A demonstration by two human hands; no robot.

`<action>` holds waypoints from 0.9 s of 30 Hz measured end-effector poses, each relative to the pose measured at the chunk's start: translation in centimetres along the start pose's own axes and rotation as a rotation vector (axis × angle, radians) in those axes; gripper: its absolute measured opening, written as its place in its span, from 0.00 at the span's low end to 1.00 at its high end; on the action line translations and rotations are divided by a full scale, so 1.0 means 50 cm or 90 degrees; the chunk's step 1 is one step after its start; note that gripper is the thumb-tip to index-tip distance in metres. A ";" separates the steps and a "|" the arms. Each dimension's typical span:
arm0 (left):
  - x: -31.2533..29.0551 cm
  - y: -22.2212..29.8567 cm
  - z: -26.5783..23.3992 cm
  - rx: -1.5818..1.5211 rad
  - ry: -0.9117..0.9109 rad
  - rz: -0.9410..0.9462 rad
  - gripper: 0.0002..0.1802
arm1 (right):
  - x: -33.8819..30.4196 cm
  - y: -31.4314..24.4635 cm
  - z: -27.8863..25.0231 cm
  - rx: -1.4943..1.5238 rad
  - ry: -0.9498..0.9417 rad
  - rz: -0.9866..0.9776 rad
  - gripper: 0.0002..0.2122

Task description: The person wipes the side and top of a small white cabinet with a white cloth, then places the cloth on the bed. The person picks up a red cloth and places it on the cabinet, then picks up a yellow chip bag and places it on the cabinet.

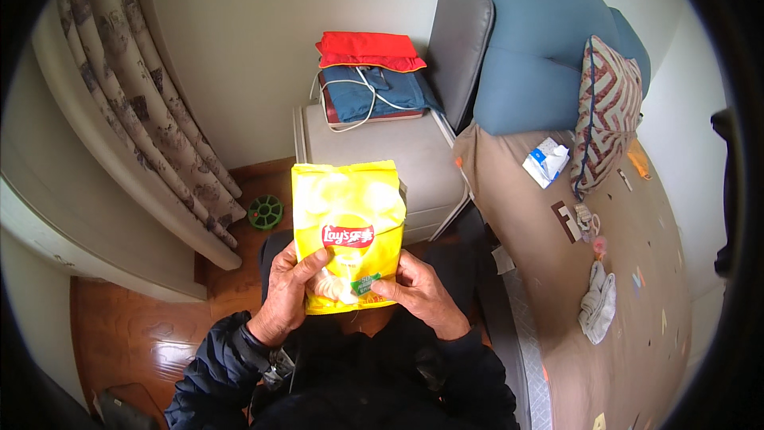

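A yellow bag of potato chips (348, 215) is held upright in front of me, its printed front facing up toward the view. My left hand (288, 287) grips its lower left edge, thumb on the front and the other fingers behind. On the lower right edge, my right hand (423, 295) pinches the bag the same way, its thumb by a small green label. The bag's top edge looks flat and closed. Most of my fingers are hidden behind it.
Beyond the bag stands a pale nightstand (382, 161) bearing a blue cloth bundle (370, 94), a white cable and a red folded cloth (370, 49). At right is a bed (549, 271) with cushions, a tissue pack (546, 162) and a white cloth (597, 302). A green round object (266, 213) lies on the floor.
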State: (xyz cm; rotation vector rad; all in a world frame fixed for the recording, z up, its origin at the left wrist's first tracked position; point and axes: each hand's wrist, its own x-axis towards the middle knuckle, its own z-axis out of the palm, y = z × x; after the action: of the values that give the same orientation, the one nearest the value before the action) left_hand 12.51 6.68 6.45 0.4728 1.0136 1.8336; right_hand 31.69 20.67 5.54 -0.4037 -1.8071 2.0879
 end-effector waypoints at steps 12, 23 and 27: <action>0.028 -0.016 -0.003 -0.028 0.003 -0.038 0.21 | 0.038 0.002 0.002 0.075 0.124 -0.101 0.17; 0.025 -0.020 -0.006 -0.089 -0.017 -0.088 0.23 | 0.050 0.028 0.006 0.030 0.241 -0.135 0.11; 0.011 -0.019 -0.001 0.020 -0.068 -0.010 0.29 | 0.047 0.018 0.016 0.058 0.267 -0.168 0.11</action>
State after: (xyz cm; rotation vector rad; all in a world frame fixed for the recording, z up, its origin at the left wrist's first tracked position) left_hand 12.75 7.31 5.59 0.5742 0.9720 1.7618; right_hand 29.16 20.88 4.80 -0.5032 -1.4312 1.7418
